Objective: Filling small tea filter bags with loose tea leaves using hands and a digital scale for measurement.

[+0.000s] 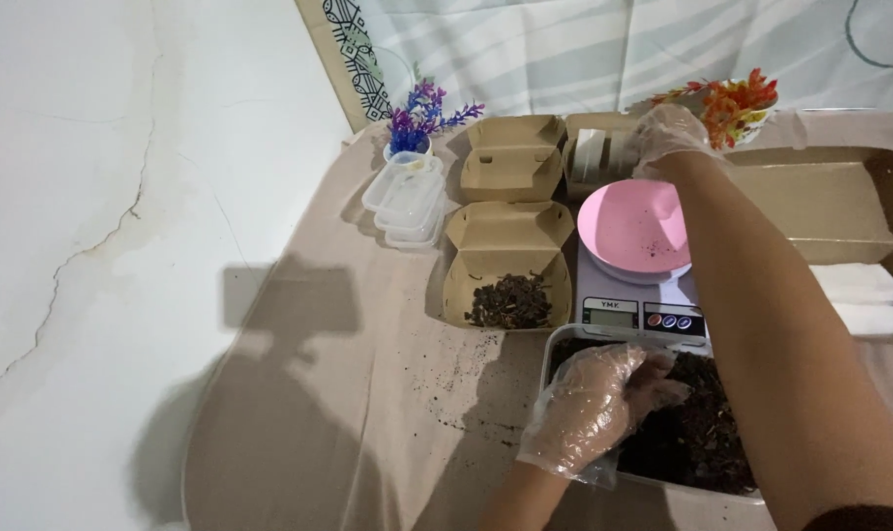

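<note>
My left hand [594, 403], in a clear plastic glove, reaches into a white tub [555, 339] of dark dried bits [692, 433], fingers curled into them. My right hand [666, 136], also gloved, stretches far across the table to a stack of white pieces [594, 155] in a brown cardboard box beside an orange flower pot [737, 103]; whether it grips one I cannot tell. A pink bowl [633, 231] sits on a small kitchen scale [638, 310]. An open cardboard box [508, 261] holds a heap of the dark bits.
A second open cardboard box [510, 155], stacked clear plastic tubs [407, 202] and a purple flower pot [417, 118] stand at the back. A large flat carton [830, 202] lies right. Crumbs scatter the beige cloth [319, 393]. A white wall is at left.
</note>
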